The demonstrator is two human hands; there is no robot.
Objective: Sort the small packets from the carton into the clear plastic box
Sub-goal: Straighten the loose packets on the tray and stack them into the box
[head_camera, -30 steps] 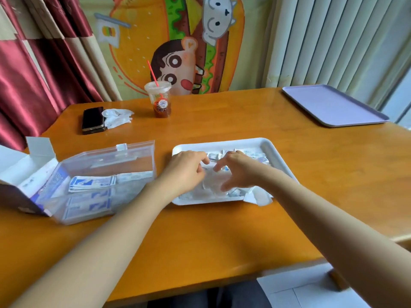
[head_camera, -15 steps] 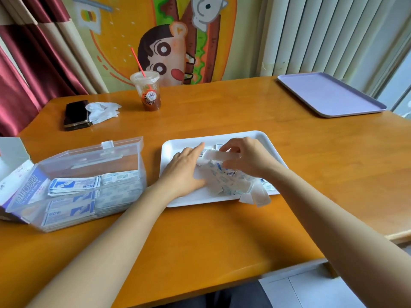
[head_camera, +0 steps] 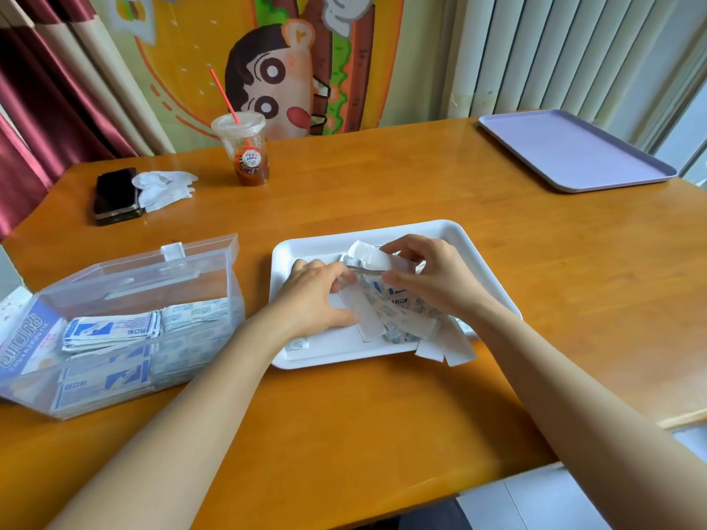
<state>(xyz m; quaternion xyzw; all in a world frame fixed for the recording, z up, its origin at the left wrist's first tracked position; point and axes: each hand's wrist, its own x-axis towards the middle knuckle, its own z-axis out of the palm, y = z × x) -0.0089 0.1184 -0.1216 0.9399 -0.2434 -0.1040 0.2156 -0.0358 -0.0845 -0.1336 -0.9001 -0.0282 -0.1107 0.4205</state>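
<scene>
Wooden table (head_camera: 382, 415) before me bears a white tray (head_camera: 306, 248) where the loose packets (head_camera: 398, 307) lie heaped. My left hand (head_camera: 313, 296) grips the heap, I judge to steady it; my right hand (head_camera: 432, 277), close beside, pinches a single packet (head_camera: 369, 256) free for the part-filled clear plastic box (head_camera: 126, 285) at left.

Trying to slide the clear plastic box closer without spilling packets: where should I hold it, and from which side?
Grip the clear plastic box by the rim of its near wall, coming from the front. Its lid stands open at the back and would likely swing; the carton crowds its left end. Keep it level: packets lie loose.
</scene>
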